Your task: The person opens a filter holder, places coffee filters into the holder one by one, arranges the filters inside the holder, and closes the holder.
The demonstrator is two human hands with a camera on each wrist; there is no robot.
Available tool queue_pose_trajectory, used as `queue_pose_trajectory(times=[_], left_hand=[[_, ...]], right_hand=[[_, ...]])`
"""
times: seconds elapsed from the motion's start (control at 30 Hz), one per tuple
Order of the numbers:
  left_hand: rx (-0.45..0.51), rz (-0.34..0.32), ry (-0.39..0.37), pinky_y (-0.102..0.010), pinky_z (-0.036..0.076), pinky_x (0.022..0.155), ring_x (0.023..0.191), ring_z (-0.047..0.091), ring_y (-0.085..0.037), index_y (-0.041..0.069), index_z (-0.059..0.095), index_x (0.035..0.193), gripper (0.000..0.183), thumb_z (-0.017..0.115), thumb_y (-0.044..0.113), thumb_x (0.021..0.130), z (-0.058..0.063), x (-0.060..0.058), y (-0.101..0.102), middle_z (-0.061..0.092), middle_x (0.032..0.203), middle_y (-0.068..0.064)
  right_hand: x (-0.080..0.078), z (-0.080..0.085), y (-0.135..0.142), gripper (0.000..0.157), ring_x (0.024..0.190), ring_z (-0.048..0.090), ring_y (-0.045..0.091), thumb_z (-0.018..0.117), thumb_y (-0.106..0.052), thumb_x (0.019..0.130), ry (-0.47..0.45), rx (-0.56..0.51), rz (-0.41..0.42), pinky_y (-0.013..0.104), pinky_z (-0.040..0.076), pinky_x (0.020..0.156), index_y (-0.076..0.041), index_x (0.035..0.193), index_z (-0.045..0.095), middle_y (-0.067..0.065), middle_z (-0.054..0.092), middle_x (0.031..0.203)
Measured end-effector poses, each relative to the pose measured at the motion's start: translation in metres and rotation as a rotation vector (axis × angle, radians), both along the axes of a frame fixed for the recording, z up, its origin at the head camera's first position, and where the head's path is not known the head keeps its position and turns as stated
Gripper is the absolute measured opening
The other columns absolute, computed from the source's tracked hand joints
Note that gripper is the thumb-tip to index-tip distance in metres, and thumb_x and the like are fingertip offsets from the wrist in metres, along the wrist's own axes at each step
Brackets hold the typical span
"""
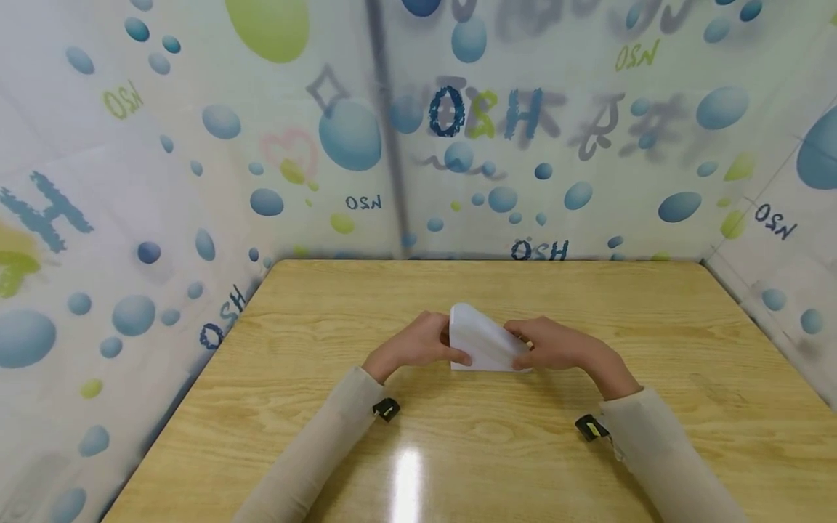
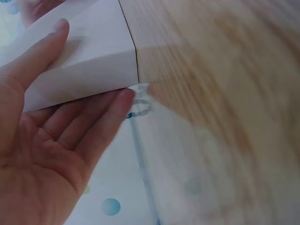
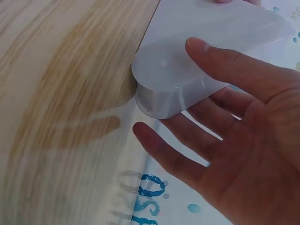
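A white wedge-shaped box (image 1: 482,343) with a slanted top and a rounded end stands on the wooden table between both hands. My left hand (image 1: 425,341) grips its taller left end, thumb on the near face and fingers at the side and behind. In the left wrist view the box (image 2: 101,35) shows a square corner. My right hand (image 1: 559,343) holds the lower right end, thumb on the near face. The right wrist view shows the rounded end of the box (image 3: 161,68), with the index finger apart from it and other fingers partly hidden behind.
The light wooden table (image 1: 510,450) spreads around the hands. Behind it hangs a pale wall covering (image 1: 418,189) with blue and green drops and lettering. Small black devices sit at the left cuff (image 1: 386,409) and the right cuff (image 1: 591,428).
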State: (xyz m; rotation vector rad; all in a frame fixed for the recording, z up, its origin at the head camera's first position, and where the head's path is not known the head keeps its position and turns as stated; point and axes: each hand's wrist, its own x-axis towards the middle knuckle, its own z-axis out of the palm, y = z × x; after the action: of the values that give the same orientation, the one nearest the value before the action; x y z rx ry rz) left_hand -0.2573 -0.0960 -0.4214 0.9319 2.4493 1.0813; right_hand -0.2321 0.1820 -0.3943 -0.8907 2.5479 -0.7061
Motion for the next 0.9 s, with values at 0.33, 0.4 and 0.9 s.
queue_pose_trajectory(times=[0.33, 0.4, 0.9], left_hand=[[-0.053, -0.034, -0.055, -0.026, 0.060, 0.087, 0.098, 0.076, -0.016, 0.009, 0.072, 0.119, 0.044, 0.090, 0.010, 0.080, 0.004, -0.006, -0.001, 0.078, 0.113, -0.008], [-0.074, -0.044, -0.060, -0.029, 0.059, 0.093, 0.106, 0.075, -0.020, 0.008, 0.071, 0.121, 0.046, 0.089, 0.005, 0.079, 0.005, -0.007, -0.003, 0.077, 0.117, -0.009], [-0.260, 0.012, 0.028, -0.045, 0.050, 0.110, 0.129, 0.063, -0.030, 0.003, 0.067, 0.131, 0.058, 0.090, 0.010, 0.079, 0.016, -0.014, -0.028, 0.069, 0.134, -0.013]], right_hand=[[0.003, 0.011, 0.011, 0.059, 0.130, 0.058, 0.045, 0.065, 0.005, 0.089, -0.119, 0.063, -0.058, 0.057, 0.051, 0.105, -0.001, 0.145, 0.050, 0.025, 0.059, 0.142], [0.003, 0.011, 0.013, 0.060, 0.131, 0.057, 0.045, 0.055, 0.013, 0.086, -0.119, 0.079, -0.063, 0.058, 0.049, 0.107, 0.000, 0.145, 0.050, 0.026, 0.059, 0.142], [0.000, 0.006, 0.020, 0.064, 0.128, 0.059, 0.043, 0.041, 0.019, 0.079, -0.073, 0.087, -0.076, 0.059, 0.048, 0.108, 0.003, 0.138, 0.057, 0.025, 0.064, 0.136]])
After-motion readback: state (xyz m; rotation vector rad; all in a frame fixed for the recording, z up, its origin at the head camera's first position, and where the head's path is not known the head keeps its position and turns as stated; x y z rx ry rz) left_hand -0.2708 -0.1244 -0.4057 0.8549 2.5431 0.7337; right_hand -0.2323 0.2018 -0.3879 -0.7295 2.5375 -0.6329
